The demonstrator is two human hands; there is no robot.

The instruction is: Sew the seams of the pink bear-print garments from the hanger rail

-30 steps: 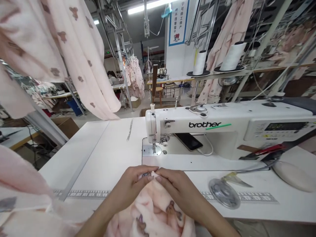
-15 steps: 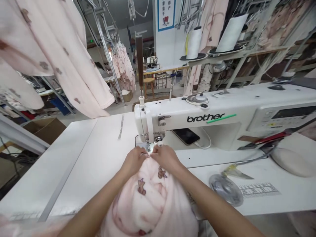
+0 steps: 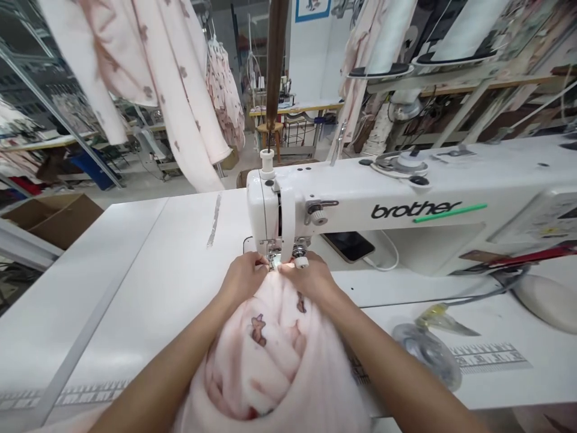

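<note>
The left hand (image 3: pixel 246 278) and the right hand (image 3: pixel 306 278) are close together, and their fingers pinch narrow on the edge of the pink fleece (image 3: pixel 256 361). This fleece is bunched in a thick roll on the table, and its edge is just at the presser foot (image 3: pixel 274 257) of the white sewing machine (image 3: pixel 360 210). From the hands, on the white table (image 3: pixel 112 270), a phone (image 3: pixel 349 246) lies at 2 o'clock and a clear plastic disc (image 3: pixel 428 355) at 4 o'clock. In the room, pink garments (image 3: pixel 180 78) hang at 11 o'clock, a cardboard box (image 3: pixel 58 222) stands at 10 o'clock, and a thread cone (image 3: pixel 469 27) stands at 2 o'clock.
</note>
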